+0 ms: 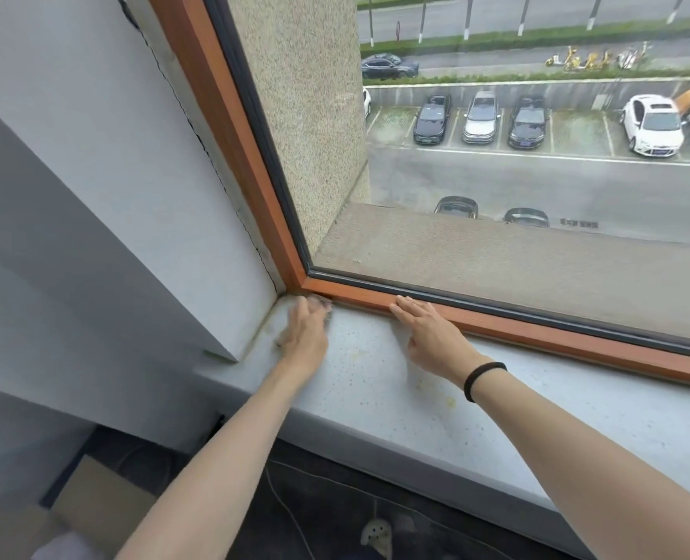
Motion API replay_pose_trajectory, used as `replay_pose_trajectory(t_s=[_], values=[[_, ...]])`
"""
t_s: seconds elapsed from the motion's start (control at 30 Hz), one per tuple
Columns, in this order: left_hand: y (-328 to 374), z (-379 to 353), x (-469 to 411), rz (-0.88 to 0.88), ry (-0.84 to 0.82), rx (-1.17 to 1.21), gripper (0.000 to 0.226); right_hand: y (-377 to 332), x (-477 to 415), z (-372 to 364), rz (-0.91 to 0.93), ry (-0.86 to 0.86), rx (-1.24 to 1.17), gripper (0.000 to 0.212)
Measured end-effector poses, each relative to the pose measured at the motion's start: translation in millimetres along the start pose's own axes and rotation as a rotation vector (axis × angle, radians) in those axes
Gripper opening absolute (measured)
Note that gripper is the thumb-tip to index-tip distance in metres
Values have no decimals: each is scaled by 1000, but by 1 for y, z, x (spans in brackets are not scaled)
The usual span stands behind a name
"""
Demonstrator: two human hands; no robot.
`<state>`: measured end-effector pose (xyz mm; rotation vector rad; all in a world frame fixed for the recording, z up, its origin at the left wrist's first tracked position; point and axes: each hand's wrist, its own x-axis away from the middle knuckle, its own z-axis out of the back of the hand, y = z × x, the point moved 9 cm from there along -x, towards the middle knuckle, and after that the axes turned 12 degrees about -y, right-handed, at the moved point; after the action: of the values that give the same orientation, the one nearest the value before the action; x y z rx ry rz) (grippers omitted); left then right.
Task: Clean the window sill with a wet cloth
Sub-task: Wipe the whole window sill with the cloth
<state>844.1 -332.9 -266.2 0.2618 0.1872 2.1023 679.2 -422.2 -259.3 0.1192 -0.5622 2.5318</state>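
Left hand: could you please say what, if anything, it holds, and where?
The left hand presses flat on a mostly hidden cloth, fingers straight; nothing is gripped.

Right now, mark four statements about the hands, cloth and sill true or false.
1. The left hand presses the cloth flat into the left corner of the sill. True.
2. The right hand grips the cloth. False: it lies flat on the sill with straight fingers, its fingertips at the wooden frame, and holds nothing.
3. The black band is on the left wrist. False: it is on the right wrist.
4. Yellowish spots show on the sill near the right forearm. True.
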Motion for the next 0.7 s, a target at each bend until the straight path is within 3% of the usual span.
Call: replay_pose_trajectory(t_s=[0.1, 0.2, 0.27, 0.43, 0.47, 0.6, 0.63, 0.7], values=[[10, -6, 8, -180, -29, -105, 38, 4, -2, 0, -4, -13, -38, 70], [-26, 15, -9, 52, 42, -76, 37, 2, -1, -2, 2, -14, -34, 71], [-18, 16, -5, 97, 48, -79, 32, 2, -1, -3, 1, -4, -28, 71], [44, -14, 44, -365, -41, -150, 52, 2, -1, -2, -2, 28, -20, 71], [29, -7, 35, -335, -37, -144, 50, 1, 0, -2, -3, 26, -21, 71], [-44, 16, -5, 137, 4, -100, 30, 1, 0, -2, -7, 13, -31, 70], [-37, 14, -4, 149, -8, -77, 29, 0, 1, -2, -8, 12, -26, 70], [0, 1, 13, -12, -46, -92, 29, -4, 1, -3, 3, 15, 25, 69]])
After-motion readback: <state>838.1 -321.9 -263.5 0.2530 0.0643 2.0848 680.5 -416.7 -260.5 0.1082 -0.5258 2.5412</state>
